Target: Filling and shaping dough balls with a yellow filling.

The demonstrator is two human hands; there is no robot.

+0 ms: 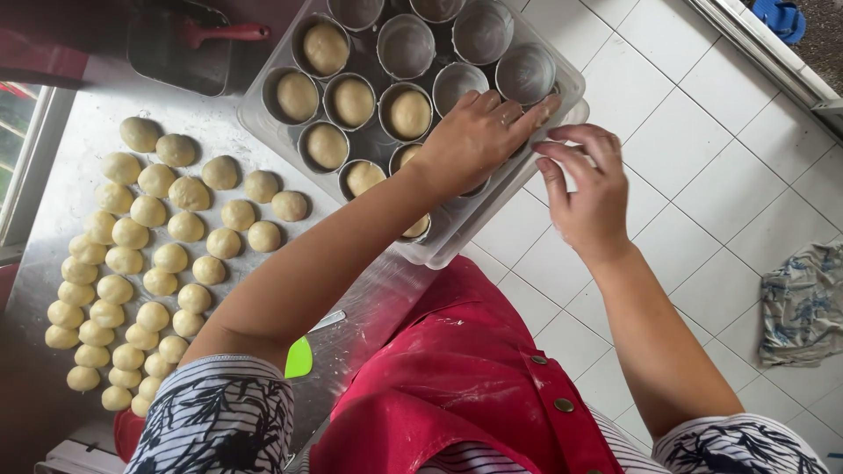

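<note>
A clear plastic tray [457, 239] holds several round metal cups; some carry a dough ball [410, 114], others such as one cup [525, 74] are bare. My left hand [479, 136] lies palm down over the tray's right part, fingertips at its right edge. My right hand [587, 180] hovers just off that edge with fingers curled, thumb and forefinger close together near the tray's corner; whether it grips the rim I cannot tell. Many dough balls [149, 254] lie in rows on the steel table [61, 184] to the left.
A dark pan with a red-handled tool [224, 33] sits at the table's back. A green scraper [299, 358] lies near my red apron. White tiled floor [685, 158] spreads to the right, with a patterned cloth [801, 303] on it.
</note>
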